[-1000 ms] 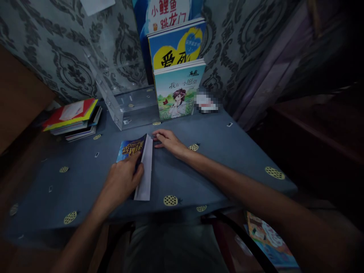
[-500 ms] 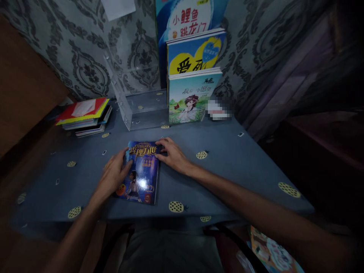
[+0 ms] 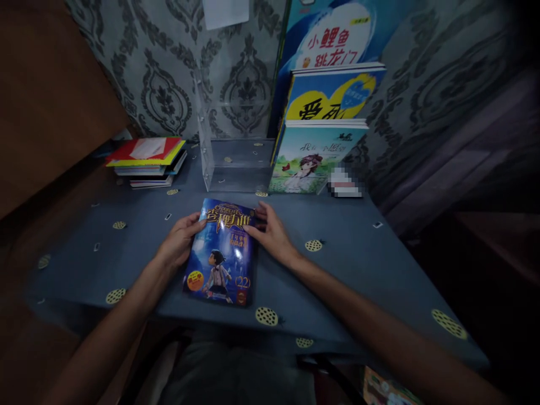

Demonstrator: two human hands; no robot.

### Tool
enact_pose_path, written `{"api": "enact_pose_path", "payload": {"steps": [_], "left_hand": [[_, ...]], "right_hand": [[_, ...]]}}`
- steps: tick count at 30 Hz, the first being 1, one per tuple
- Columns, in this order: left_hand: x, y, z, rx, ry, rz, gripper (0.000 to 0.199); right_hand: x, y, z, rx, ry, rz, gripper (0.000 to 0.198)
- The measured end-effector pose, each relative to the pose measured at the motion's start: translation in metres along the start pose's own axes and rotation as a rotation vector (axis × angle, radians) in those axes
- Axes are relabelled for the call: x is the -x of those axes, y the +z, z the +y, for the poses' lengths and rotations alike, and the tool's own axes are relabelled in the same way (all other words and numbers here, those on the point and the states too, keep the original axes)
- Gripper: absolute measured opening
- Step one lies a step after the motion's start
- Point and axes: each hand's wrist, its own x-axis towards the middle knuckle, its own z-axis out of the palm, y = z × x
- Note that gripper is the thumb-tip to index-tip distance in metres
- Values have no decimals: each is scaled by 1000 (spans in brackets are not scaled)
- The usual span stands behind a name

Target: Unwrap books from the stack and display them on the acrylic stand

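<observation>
A blue paperback book [image 3: 219, 253] with gold title lettering and a cartoon child on its cover is tilted slightly up from the table near its front edge. My left hand [image 3: 181, 236] grips its upper left edge, thumb on the cover and fingers beneath. On the opposite side my right hand [image 3: 270, 230] holds the upper right edge, its thumb on the cover by the title and the other fingers at or behind the edge. Beyond the book stands a clear acrylic book rack [image 3: 236, 183]; its right part bears upright books, the front one a green-and-teal book [image 3: 312, 163].
A pile of books [image 3: 147, 157] topped by red and yellow covers lies at the back left of the cloth-covered table [image 3: 346, 270]. Behind the teal book rise a yellow-and-blue book [image 3: 329, 98] and a taller blue book [image 3: 295, 34]. A pixelated white object [image 3: 346, 183] sits beside the rack.
Both hands have closed on the book's side edges, and its top has come up off the table. The camera view has swung left, so everything appears further right.
</observation>
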Motion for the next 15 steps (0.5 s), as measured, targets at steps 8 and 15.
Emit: {"api": "enact_pose_path", "payload": {"steps": [8,15], "left_hand": [[-11,17,14,11,209,24,41],[-16,38,26,-97,331,-94,55]], "right_hand": [[2,-8,-33,-383,244,-340,57],[2,-25,-52,-149,-92,-170,43]]}}
